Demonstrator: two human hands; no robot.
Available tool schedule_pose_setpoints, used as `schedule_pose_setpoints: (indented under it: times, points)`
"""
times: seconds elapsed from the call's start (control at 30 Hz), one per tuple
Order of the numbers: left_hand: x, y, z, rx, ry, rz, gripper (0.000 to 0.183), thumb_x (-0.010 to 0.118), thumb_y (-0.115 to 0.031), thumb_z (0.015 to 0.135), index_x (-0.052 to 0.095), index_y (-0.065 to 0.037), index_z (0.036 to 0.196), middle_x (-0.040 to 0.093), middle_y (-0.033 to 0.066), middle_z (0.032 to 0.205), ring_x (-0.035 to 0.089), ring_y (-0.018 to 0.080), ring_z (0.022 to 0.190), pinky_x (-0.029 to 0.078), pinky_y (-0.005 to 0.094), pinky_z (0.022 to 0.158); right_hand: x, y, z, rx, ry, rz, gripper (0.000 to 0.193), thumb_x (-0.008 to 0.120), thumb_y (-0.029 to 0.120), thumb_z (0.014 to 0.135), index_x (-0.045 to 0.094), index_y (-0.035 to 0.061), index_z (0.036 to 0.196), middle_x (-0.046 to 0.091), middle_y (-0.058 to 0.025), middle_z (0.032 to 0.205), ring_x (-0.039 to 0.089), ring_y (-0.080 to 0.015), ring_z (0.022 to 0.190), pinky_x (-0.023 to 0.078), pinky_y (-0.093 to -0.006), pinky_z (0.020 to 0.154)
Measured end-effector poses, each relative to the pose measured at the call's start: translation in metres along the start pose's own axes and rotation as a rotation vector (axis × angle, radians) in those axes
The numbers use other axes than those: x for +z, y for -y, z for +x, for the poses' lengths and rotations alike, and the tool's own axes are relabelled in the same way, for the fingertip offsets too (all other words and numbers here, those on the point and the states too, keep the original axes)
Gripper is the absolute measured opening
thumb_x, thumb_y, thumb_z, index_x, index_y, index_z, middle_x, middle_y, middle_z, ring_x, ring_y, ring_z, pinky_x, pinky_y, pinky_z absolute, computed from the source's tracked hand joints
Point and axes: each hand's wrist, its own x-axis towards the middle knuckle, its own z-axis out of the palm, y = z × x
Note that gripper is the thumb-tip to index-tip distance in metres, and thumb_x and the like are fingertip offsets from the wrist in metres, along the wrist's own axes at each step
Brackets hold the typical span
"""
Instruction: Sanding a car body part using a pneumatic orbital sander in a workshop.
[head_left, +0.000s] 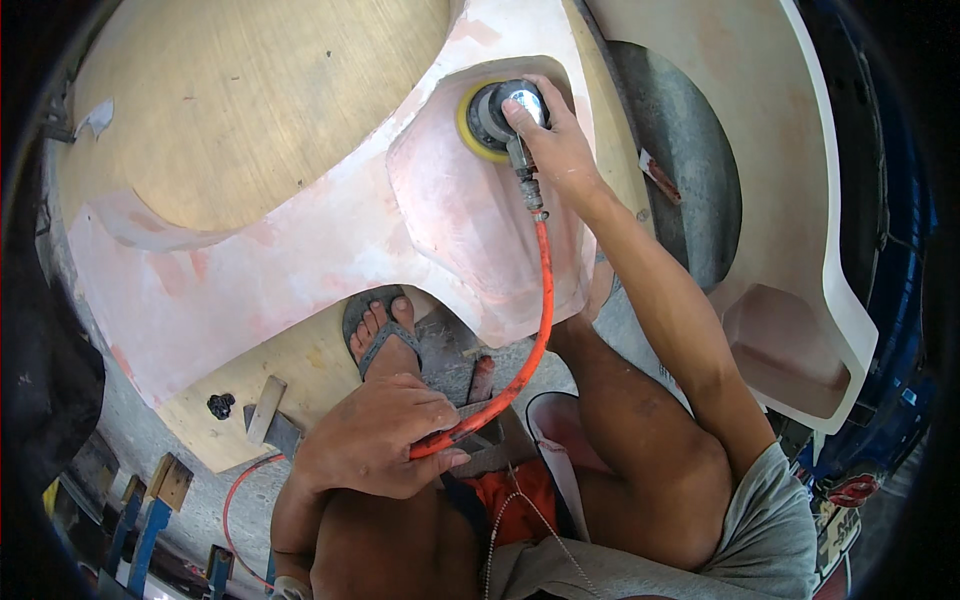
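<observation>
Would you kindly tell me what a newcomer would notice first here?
The bright orange hose likely draws the eye, curving from the left hand up to a yellow-edged sander at upper centre. The right hand holds it in a recess of the pale pink panel.

Bright, soft light darkens toward curved edges.

Pale second panel (pixel 765 90) lies right of the right fingers (pixel 550 95), red-white piece (pixel 660 178) below-right of them, white scrap (pixel 97 118) well to their left; wood strip (pixel 266 408) left of the left fingers (pixel 430 412), black lump (pixel 220 406) farther left, blue post (pixel 150 530) lower left.
</observation>
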Motion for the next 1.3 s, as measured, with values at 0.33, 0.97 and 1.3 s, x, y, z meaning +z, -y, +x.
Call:
schedule_pose_setpoints:
  times: [0.33,0.97,1.3]
  points:
    - [-0.001,0.006,-0.005,0.069,0.083,-0.124,0.027,0.083,-0.021,0.082,0.066,-0.005,0.096,0.064,0.0112,0.084,0.063,0.0355,0.083,0.049,0.0427,0.079,0.006,0.0,-0.042,0.052,0.038,-0.14,0.059,0.071,0.037,0.097,0.05,0.0111,0.145,0.07,-0.0183,0.122,0.068,-0.0271,0.114,0.05,-0.0364,0.102]
    - [0.003,0.007,-0.001,0.051,0.089,-0.133,0.035,0.086,-0.023,0.079,0.067,-0.003,0.1,0.065,0.0128,0.086,0.064,0.0384,0.086,0.051,0.0449,0.077,0.013,-0.002,-0.024,-0.1,0.14,-0.159,0.057,0.073,0.042,0.095,0.059,0.0114,0.141,0.073,-0.0136,0.12,0.069,-0.0252,0.113,0.05,-0.0352,0.102]
    - [0.004,0.009,0.006,-0.034,0.119,-0.074,0.033,0.083,-0.023,0.083,0.066,-0.003,0.103,0.065,0.0138,0.088,0.064,0.0387,0.086,0.051,0.0447,0.079,0.006,0.0,-0.019,-0.058,0.122,-0.111,0.051,0.072,0.036,0.097,0.059,0.0145,0.142,0.071,-0.0124,0.122,0.068,-0.0217,0.109,0.051,-0.0348,0.1]
